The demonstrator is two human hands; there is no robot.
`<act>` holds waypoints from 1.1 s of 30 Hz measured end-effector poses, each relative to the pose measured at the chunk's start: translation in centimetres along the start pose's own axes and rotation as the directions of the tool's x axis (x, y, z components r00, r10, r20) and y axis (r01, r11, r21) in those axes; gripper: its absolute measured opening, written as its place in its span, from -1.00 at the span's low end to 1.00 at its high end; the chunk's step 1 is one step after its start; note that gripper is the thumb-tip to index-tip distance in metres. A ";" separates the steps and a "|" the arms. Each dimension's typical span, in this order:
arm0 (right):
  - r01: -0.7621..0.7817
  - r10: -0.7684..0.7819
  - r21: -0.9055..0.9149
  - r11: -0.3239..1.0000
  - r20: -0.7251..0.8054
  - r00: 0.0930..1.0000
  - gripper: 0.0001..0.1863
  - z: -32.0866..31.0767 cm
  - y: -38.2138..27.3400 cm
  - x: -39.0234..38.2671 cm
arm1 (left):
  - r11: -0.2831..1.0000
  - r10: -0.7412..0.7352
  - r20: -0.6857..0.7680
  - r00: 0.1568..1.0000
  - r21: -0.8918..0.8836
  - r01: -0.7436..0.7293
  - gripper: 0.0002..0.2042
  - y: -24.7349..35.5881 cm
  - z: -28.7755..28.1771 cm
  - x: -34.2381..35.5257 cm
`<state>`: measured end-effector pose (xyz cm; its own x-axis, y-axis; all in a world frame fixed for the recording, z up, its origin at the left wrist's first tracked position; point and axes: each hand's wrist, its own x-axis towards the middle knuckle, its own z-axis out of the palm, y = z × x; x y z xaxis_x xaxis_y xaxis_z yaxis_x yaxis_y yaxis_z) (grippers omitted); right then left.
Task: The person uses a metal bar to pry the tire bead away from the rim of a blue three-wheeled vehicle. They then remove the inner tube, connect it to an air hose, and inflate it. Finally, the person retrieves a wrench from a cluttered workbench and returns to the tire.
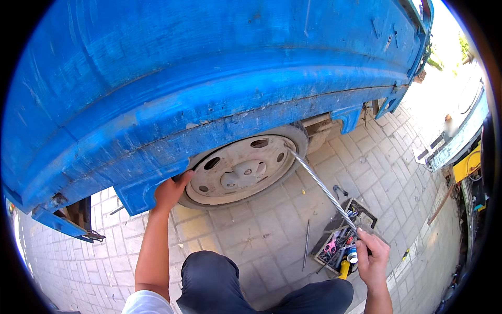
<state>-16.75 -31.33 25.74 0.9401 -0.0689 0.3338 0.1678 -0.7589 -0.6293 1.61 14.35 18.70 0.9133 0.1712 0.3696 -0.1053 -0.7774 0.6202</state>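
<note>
A dusty steel wheel (250,171) with its tyre (299,137) sits under the lower edge of a blue vehicle panel (209,112). My right hand (373,256) is closed around one end of a long twisted metal bar (327,191). The bar's far tip meets the right side of the wheel near the rim's edge. A dark flat piece shows beside this hand; I cannot tell what it is. My left hand (167,194) is at the wheel's left edge, against the tyre beside the blue panel's corner. Its thumb shows, but the other fingers are mostly hidden.
An open tool tray (320,247) with pink-handled scissors (330,246), a can (352,255) and several tools lies below the bar. A thin rod (306,244) rests on the paving (261,235). My knees (209,277) are close in front. Equipment lines the right edge.
</note>
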 end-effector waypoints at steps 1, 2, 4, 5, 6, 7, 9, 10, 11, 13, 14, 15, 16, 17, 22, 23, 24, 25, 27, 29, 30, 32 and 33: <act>0.006 -0.006 -0.004 1.000 0.026 1.000 -0.77 -0.1 -0.3 0.1 | 1.000 0.020 -0.019 1.000 0.002 -0.020 -0.29 0.2 -0.3 -0.2; 0.022 -0.023 0.052 0.998 0.022 0.999 -0.77 0.4 -0.5 0.1 | 0.998 0.051 0.001 0.999 -0.025 -0.051 -0.30 0.5 -0.5 0.1; 0.047 -0.051 0.164 0.985 0.023 0.998 -0.79 2.5 -1.3 -0.3 | 0.994 0.103 0.029 0.994 -0.052 -0.101 -0.34 1.9 -0.5 0.9; -0.138 0.116 0.292 0.947 0.092 0.989 -0.80 3.3 -2.2 -0.6 | 0.991 0.128 0.036 0.991 -0.047 -0.126 -0.36 2.8 -0.7 1.3; -0.227 0.179 0.318 0.920 0.176 0.968 -0.79 3.7 -2.3 -1.0 | 0.988 0.151 0.029 0.988 -0.017 -0.151 -0.39 3.7 -0.5 1.8; -0.277 0.227 0.393 0.877 0.169 0.959 -0.78 4.5 -2.3 -1.3 | 0.983 0.181 0.023 0.983 0.001 -0.181 -0.42 4.6 0.2 2.6; -0.372 0.315 0.482 0.793 0.198 0.928 -0.76 5.4 -2.5 -1.7 | 0.970 0.239 0.025 0.971 0.037 -0.240 -0.47 5.7 1.8 3.9; -0.413 0.344 0.503 0.759 0.229 0.911 -0.76 5.4 -2.6 -1.8 | 0.961 0.269 0.025 0.963 0.059 -0.270 -0.49 5.7 2.3 4.5; -0.453 0.372 0.522 0.722 0.260 0.891 -0.76 5.5 -2.7 -1.7 | 0.944 0.299 -0.005 0.954 0.146 -0.295 -0.50 5.4 2.8 4.9; -0.422 0.339 0.520 0.742 0.252 0.906 -0.77 6.8 -3.1 0.8 | 0.885 0.361 -0.038 0.932 0.331 -0.329 -0.53 4.0 3.3 5.1; -0.399 0.321 0.508 0.764 0.237 0.917 -0.78 7.0 -3.0 2.0 | 0.917 0.321 -0.072 0.945 0.275 -0.290 -0.54 4.1 3.8 5.0; -0.354 0.321 0.503 0.789 0.153 0.935 -0.81 7.2 -2.5 2.3 | 0.943 0.278 -0.103 0.955 0.218 -0.251 -0.56 4.5 4.0 4.9; -0.273 0.244 0.452 0.849 0.122 0.962 -0.81 6.9 -2.5 2.6 | 0.945 0.311 -0.131 0.941 0.146 -0.292 -0.59 5.4 3.5 5.3; -0.188 0.163 0.395 0.899 0.096 0.982 -0.81 6.5 -2.4 3.1 | 0.940 0.341 -0.153 0.928 0.074 -0.333 -0.62 6.2 3.2 5.4; 0.346 -0.337 -0.241 0.907 0.077 0.938 -0.65 0.5 -3.2 7.2 | 0.940 0.326 -0.091 0.941 0.134 -0.313 -0.62 6.8 3.7 6.4; 0.421 -0.410 -0.313 0.852 0.104 0.906 -0.64 -0.4 -3.8 8.2 | 0.941 0.316 -0.058 0.947 0.148 -0.305 -0.62 7.0 3.9 6.7; 0.490 -0.477 -0.380 0.784 0.135 0.868 -0.64 -1.2 -4.4 9.4 | 0.938 0.330 -0.073 0.941 0.138 -0.318 -0.62 7.6 3.9 6.7; 0.558 -0.544 -0.412 0.720 0.164 0.823 -0.63 -1.1 -4.6 10.6 | 0.931 0.342 -0.080 0.936 0.162 -0.326 -0.62 8.0 3.0 6.6; 0.623 -0.602 -0.450 0.639 0.211 0.770 -0.66 -1.8 -6.0 12.9 | 0.931 0.346 -0.087 0.934 0.155 -0.330 -0.61 8.6 2.7 6.7; 0.665 -0.625 -0.496 0.558 0.276 0.730 -0.69 -3.1 -7.3 14.9 | 0.942 0.320 -0.079 0.944 0.130 -0.308 -0.61 8.7 3.5 6.8; 0.679 -0.625 -0.522 0.516 0.312 0.715 -0.71 -4.0 -8.1 16.0 | 0.913 0.374 -0.076 0.924 0.203 -0.353 -0.61 9.0 4.0 6.9; 0.723 -0.652 -0.497 0.479 0.350 0.673 -0.73 -3.8 -8.4 18.8 | 0.816 0.455 -0.034 0.890 0.417 -0.401 -0.62 7.8 3.7 6.6; 0.734 -0.656 -0.502 0.458 0.366 0.660 -0.74 -4.2 -8.9 20.0 | 0.796 0.496 -0.046 0.867 0.423 -0.433 -0.62 6.5 4.2 6.7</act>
<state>-0.70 -28.67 40.96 0.6187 0.6899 0.3759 0.6180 -0.7228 0.3094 8.66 7.87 22.28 0.7213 -0.2096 0.6601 -0.3133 -0.9488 0.0410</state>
